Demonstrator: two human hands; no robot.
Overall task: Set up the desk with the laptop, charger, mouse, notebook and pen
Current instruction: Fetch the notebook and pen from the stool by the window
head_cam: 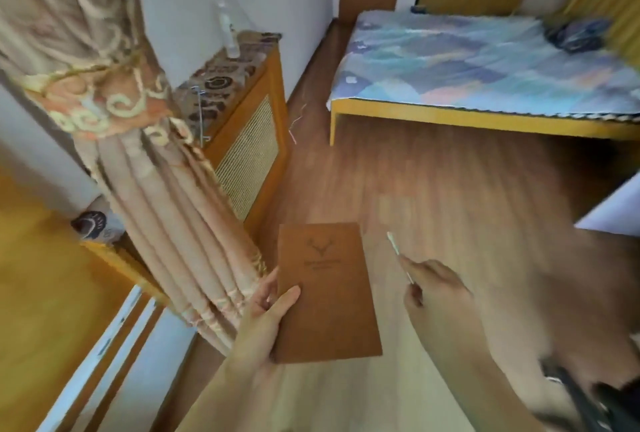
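A brown notebook [327, 293] with a deer-head emblem on its cover is held flat above the wooden floor. My left hand [266, 314] grips its left edge, thumb on the cover. To the right, my right hand [440, 296] pinches a thin white pen [398, 255], whose tip points up and to the left. The two hands are apart, about a hand's width between notebook and pen. The view is blurred by motion. The laptop, charger and mouse do not appear in this view.
A tied-back patterned curtain [166, 210] hangs at the left beside a wooden radiator cover [249, 144]. A low bed [485, 64] with a blue patterned cover stands at the back right. A wooden surface [41, 275] lies at the left edge.
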